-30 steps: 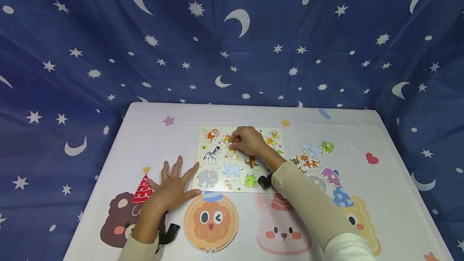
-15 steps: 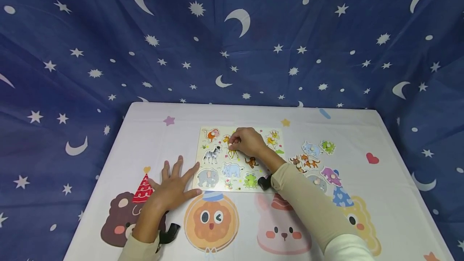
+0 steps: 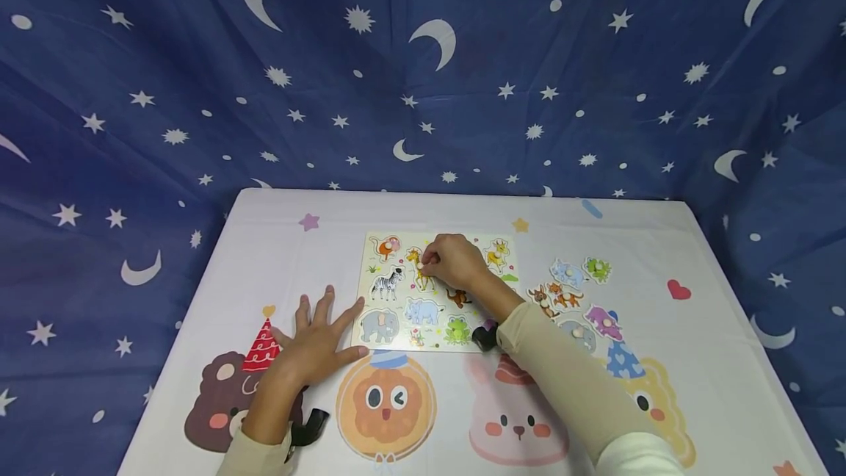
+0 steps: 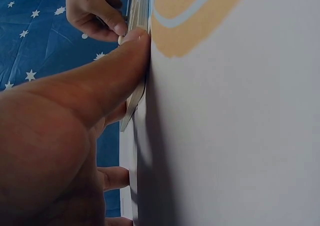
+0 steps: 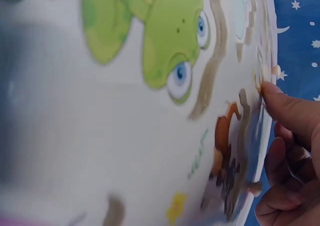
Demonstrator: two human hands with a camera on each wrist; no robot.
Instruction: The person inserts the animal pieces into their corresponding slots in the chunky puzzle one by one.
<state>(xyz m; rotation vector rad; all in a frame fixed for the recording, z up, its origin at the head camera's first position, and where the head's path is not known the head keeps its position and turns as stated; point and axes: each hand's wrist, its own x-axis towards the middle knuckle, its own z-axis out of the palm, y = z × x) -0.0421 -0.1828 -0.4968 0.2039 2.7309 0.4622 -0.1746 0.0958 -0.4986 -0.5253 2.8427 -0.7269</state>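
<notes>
A peg puzzle board point(image 3: 362, 289) with animal pictures lies on the table in the head view. My right hand point(image 3: 454, 261) reaches over it, thumb and forefinger pinching at the knob of the giraffe puzzle piece point(image 3: 424, 281), which lies in its outline. In the right wrist view the thumb point(image 5: 287, 106) comes down beside that knob. My left hand point(image 3: 316, 344) has its fingers spread at the board's lower left corner. Its thumb point(image 4: 112, 73) presses on the board's edge in the left wrist view. The monkey piece point(image 3: 386, 247) and yellow animal piece point(image 3: 496, 253) sit on the board.
Right of the board lie several loose knobbed pieces, among them a frog point(image 3: 598, 269), a blue rhino point(image 3: 566, 272), a purple hippo point(image 3: 603, 322) and a grey elephant point(image 3: 578, 335). The white tablecloth point(image 3: 396, 211) carries printed cartoon faces. A blue star-patterned curtain point(image 3: 423, 109) hangs behind.
The giraffe piece has settled into its outline, and the right fingertips have shifted slightly right, showing more of it and its knob. The left hand stays in place.
</notes>
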